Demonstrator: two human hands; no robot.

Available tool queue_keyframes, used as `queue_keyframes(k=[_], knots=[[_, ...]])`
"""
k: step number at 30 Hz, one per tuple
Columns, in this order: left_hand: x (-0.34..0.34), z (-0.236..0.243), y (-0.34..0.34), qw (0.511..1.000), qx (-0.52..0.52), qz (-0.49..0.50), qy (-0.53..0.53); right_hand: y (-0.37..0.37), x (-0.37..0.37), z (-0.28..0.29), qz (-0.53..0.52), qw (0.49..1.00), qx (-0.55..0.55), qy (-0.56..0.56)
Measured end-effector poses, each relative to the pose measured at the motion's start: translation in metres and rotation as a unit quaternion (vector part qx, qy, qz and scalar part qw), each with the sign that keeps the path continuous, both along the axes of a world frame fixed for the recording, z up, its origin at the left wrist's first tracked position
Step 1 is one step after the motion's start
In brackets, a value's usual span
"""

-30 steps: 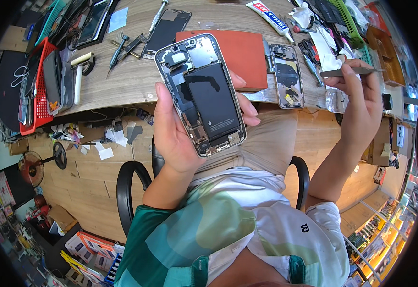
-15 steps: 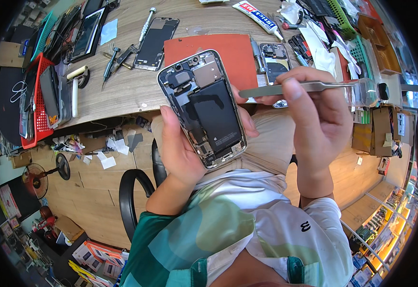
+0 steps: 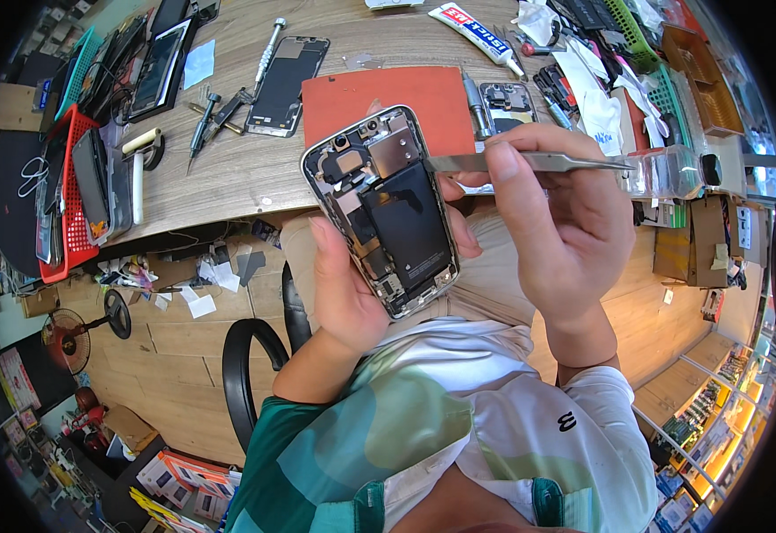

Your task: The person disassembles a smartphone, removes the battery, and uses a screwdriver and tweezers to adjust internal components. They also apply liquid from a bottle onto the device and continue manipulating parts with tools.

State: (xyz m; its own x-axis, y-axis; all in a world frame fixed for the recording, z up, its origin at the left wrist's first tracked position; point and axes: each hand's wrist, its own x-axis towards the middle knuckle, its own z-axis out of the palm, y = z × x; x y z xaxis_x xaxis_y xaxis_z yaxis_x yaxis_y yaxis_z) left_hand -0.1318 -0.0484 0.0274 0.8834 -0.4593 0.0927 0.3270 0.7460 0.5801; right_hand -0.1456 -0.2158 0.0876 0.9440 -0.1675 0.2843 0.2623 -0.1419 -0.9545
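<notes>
My left hand [image 3: 348, 298] holds an opened smartphone [image 3: 406, 226], its black battery and inner parts facing up, fingers curled round both sides. My right hand [image 3: 566, 240] is closed on steel tweezers [image 3: 468, 163], held horizontally with the fine tips pointing right. Their broad end is at the phone's upper right edge; whether it touches, I cannot tell. Behind the phone lies a red mat [image 3: 379, 89] on the wooden desk [image 3: 193, 195]. A second opened phone [image 3: 505, 100] lies right of the mat, partly hidden by my right hand.
A detached screen [image 3: 286, 84], screwdrivers [image 3: 201, 129] and a glue tube [image 3: 472, 35] lie on the desk. A red basket [image 3: 73, 191] with phones is at the left edge; green baskets [image 3: 637, 40] and a brown tray [image 3: 699, 80] crowd the right. A chair armrest [image 3: 237, 373] is below.
My right hand has moved left with the tweezers, up to the held phone. The phone and left hand have shifted slightly down and right in the view.
</notes>
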Motion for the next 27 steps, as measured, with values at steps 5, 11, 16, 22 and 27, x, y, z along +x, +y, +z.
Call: queue_keyframes(k=[5,11,16,22,27], knots=[[0.0,-0.001,-0.003,1.0,-0.011,-0.005,0.006,-0.002,0.001,0.002,-0.024,0.982,-0.169,-0.075],[-0.001,-0.006,-0.002,0.999,0.05,-0.01,-0.021,0.002,-0.001,0.006,-0.046,0.962,-0.252,-0.094],[-0.003,-0.009,0.0,0.995,0.096,-0.004,-0.037,0.001,-0.001,0.01,-0.028,0.99,-0.139,-0.002],[-0.002,-0.009,0.007,0.98,0.182,-0.007,-0.082,-0.004,0.001,0.006,-0.009,0.998,0.014,0.062],[-0.006,0.001,0.009,0.968,0.239,0.004,-0.078,0.001,-0.008,0.014,-0.019,0.982,-0.188,0.01]])
